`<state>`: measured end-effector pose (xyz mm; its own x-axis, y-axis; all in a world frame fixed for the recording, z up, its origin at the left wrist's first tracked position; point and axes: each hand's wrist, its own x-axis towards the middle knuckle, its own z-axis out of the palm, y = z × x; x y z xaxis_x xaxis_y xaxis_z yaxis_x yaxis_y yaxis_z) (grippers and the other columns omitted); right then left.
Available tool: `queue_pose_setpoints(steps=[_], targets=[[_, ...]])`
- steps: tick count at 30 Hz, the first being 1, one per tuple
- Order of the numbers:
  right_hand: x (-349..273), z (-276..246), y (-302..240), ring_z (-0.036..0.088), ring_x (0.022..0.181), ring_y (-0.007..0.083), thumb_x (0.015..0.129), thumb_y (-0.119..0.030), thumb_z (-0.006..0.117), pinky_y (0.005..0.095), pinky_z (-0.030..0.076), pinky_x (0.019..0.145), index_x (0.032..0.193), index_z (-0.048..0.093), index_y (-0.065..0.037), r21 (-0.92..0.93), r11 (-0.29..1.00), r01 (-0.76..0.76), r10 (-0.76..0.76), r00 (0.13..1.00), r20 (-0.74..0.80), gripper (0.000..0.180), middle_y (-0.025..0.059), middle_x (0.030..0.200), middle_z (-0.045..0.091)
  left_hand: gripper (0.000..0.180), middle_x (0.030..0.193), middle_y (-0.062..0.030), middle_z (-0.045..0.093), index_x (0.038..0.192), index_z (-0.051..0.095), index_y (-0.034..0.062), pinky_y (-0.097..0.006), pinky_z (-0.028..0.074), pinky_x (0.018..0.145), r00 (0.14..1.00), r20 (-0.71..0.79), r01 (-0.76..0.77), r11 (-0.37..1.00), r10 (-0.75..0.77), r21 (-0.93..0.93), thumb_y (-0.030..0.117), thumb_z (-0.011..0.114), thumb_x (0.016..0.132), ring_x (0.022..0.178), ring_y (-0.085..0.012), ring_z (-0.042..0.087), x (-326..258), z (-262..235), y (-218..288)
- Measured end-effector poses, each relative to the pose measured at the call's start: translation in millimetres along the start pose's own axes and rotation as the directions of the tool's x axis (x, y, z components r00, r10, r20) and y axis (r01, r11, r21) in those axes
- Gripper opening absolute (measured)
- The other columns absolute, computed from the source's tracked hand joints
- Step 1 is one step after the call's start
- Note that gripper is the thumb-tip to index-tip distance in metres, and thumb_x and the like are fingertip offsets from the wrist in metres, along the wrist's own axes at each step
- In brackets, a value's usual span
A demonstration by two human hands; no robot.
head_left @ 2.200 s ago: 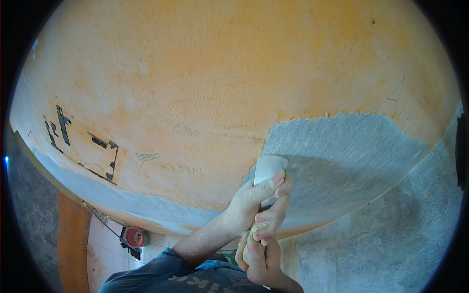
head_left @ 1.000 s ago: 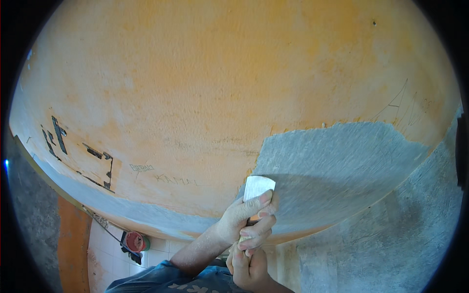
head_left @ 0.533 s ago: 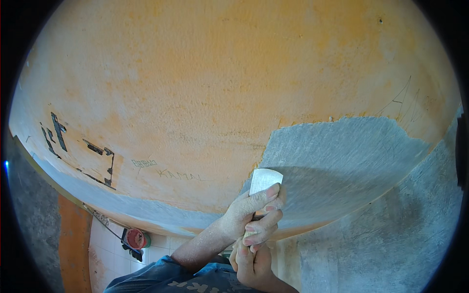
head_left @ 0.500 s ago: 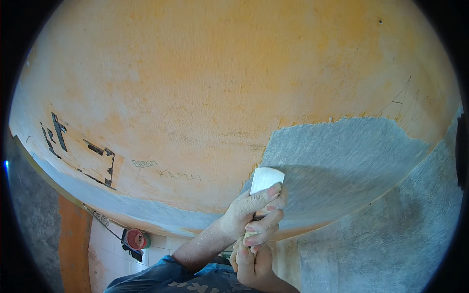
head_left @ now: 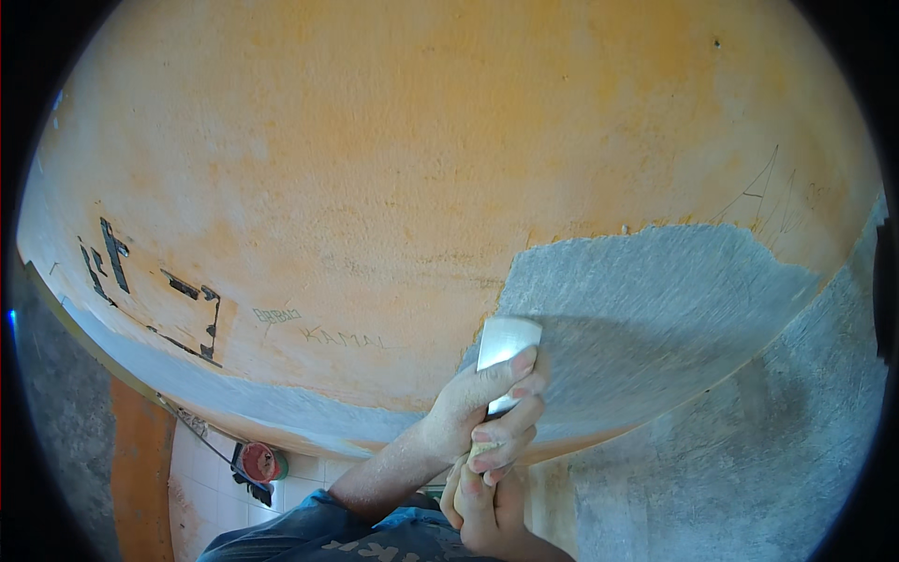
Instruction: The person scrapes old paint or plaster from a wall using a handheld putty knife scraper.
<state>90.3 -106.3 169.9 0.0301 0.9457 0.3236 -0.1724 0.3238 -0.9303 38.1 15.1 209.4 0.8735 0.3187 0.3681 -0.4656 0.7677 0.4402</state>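
The scraper [head_left: 507, 348], a flat metal blade with a pale handle, lies low in the middle of the view with its bright blade laid against the wall at the left edge of the grey bared patch [head_left: 646, 309], just where the grey meets the orange paint [head_left: 393, 169]; set there, its edge bites at the boundary of the coat rather than at bare surface. The left hand [head_left: 482, 398] is curled over the blade itself, fingers pressed together and laid across the metal close to the working edge, which looks like a way to push the blade flat and hard into the wall. The right hand [head_left: 487, 487] sits just below it, closed in a fist round the handle, only a pale sliver of which shows between the fingers; from there it seems to steer and drive while the upper hand supplies the pressure. Both forearms rise from the lower edge, the left in a rolled blue sleeve [head_left: 318, 525]. The orange paint covers most of the curved-looking wall above and to the left, with black stencilled marks [head_left: 154, 300] and faint scribbles on it well to the left. Under the wall, a white tiled floor [head_left: 201, 478] shows at lower left with a small red and black tool [head_left: 257, 464] lying on it, well apart from the hands.
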Motion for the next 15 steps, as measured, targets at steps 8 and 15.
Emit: queue_pose_setpoints(steps=[8, 15], targets=[[9, 6, -4, 0.040, 0.042, 0.0071, 0.099, -0.015, 0.037, 0.0222, 0.030, 0.042, 0.093, 0.041, 0.000, -0.046, 0.998, 0.034, -0.037, 0.997, -0.067, 0.017, 0.0037, 0.056, 0.049, 0.034, 0.047, 0.0019, 0.037, 0.081, 0.035, 0.0116, -0.026, 0.044, 0.029, 1.000, -0.007, 0.018, 0.999, -0.018, 0.049, 0.035, 0.025, 0.104, 0.031, -0.0113, 0.043, 5, 7, 8], [7, -5, 0, 0.047, 0.052, 0.0080, 0.098, -0.008, 0.042, 0.0239, 0.036, 0.046, 0.094, 0.043, 0.002, -0.100, 0.993, 0.062, -0.057, 0.997, 0.054, 0.011, 0.0046, 0.071, 0.050, 0.035, 0.046, 0.0022, 0.036, 0.081, 0.035, 0.0124, -0.025, 0.044, 0.029, 0.998, -0.043, 0.048, 0.994, -0.044, 0.099, 0.036, 0.025, 0.104, 0.030, -0.0114, 0.043, 3, 6, 6]])
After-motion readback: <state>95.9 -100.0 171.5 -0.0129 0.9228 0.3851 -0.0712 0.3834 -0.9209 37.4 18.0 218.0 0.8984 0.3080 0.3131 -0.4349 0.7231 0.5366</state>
